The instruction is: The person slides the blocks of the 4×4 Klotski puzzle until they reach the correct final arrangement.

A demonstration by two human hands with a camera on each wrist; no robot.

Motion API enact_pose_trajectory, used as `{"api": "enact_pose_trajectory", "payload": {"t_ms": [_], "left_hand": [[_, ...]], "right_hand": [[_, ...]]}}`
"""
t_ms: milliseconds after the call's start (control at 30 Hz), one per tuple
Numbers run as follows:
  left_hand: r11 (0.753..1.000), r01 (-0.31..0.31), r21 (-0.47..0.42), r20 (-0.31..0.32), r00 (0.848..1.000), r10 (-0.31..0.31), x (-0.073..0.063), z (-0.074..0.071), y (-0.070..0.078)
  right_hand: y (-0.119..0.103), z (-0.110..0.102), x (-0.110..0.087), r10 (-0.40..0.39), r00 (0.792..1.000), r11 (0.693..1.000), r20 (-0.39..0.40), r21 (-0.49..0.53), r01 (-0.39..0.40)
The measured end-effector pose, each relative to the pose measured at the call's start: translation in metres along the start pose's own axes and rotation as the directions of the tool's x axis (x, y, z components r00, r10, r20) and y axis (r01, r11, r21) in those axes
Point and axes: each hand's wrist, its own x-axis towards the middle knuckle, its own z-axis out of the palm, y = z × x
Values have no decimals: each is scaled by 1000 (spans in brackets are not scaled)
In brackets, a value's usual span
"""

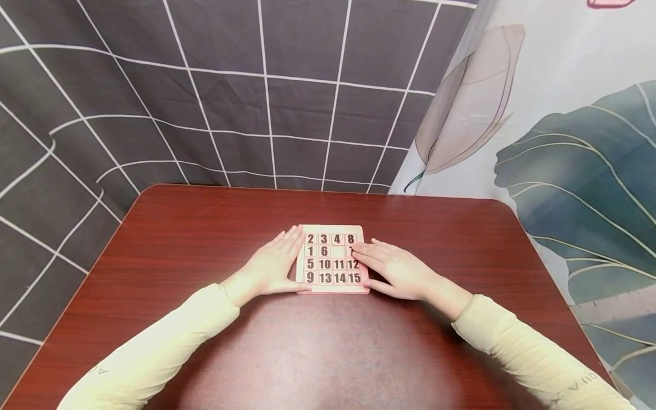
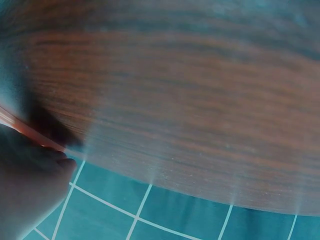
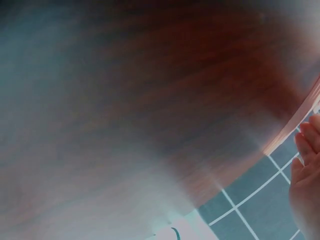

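Observation:
A cream sliding number puzzle (image 1: 338, 289) with a pinkish edge lies on the table, bearing rows of tiles with black numerals. In its second row there is a gap between the 6 and the 7. Along the puzzle's left side rests my left hand (image 1: 271, 265), its fingers straight at the upper corner and its thumb stretched to the lower corner. My right hand (image 1: 402, 270) lies at the right side, fingertips over the 7 tile and partly covering it, thumb touching the lower right edge. The wrist views catch only part of the left hand (image 2: 35, 185) and right hand (image 3: 307, 185).
Beneath the puzzle is a reddish-brown wood-grain table (image 1: 215, 228) with rounded far corners. A dark grey cloth with a white grid (image 1: 230, 102) hangs behind and to the left. On the right hangs a pale curtain (image 1: 564, 68) with large leaf prints.

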Motion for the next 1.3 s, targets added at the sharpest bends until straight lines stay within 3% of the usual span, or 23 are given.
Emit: {"api": "enact_pose_trajectory", "payload": {"t_ms": [300, 700, 967, 1300], "left_hand": [[1000, 9, -9, 15, 1000, -9, 2, -1, -1], [1000, -3, -3, -1, 1000, 3, 3, 2, 0], [1000, -4, -13, -4, 1000, 4, 2, 2, 1], [1000, 4, 8, 7, 1000, -4, 1, 1, -1]], "right_hand": [[2, 3, 7, -29, 999, 1000, -15, -4, 29], [-9, 5, 22, -7, 999, 1000, 38, 23, 6], [-11, 1, 11, -17, 1000, 999, 26, 40, 16], [-9, -1, -8, -111, 993, 994, -48, -3, 111]]}}
